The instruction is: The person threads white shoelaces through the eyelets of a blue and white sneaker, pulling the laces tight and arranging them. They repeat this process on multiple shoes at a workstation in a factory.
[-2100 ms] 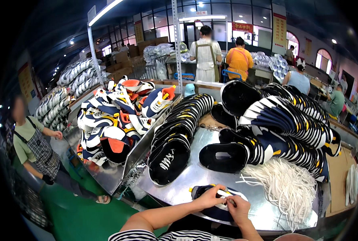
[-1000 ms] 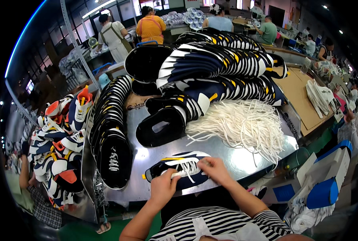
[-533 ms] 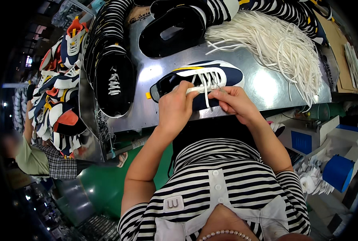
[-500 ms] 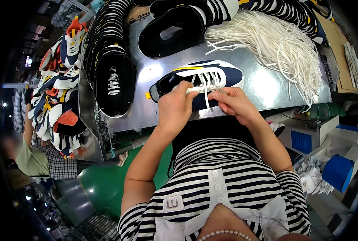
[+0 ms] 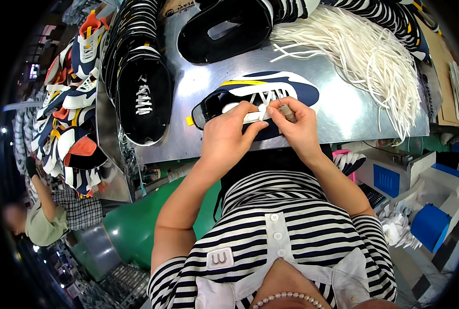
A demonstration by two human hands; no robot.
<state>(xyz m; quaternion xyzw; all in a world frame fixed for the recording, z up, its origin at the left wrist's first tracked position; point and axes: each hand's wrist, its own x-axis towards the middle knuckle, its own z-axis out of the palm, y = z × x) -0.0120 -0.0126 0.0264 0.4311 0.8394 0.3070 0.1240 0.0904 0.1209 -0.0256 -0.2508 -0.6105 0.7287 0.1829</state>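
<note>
While the person's right hand [image 5: 300,130] pinches with a narrow grip at a flat white shoelace [image 5: 263,112], the left hand [image 5: 229,136] has thumb and forefinger parted beside it; whether that grip holds the lace, I cannot tell. Both work over a navy, white and yellow shoe upper [image 5: 270,85] lying at the near edge of the shiny metal desk [image 5: 342,116]. Nested black-lined uppers [image 5: 144,98] stand left; a loose heap of white laces [image 5: 363,56] lies far right.

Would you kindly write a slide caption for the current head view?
Left hand and right hand work at a navy shoe upper on a metal table, near piled white laces.
</note>
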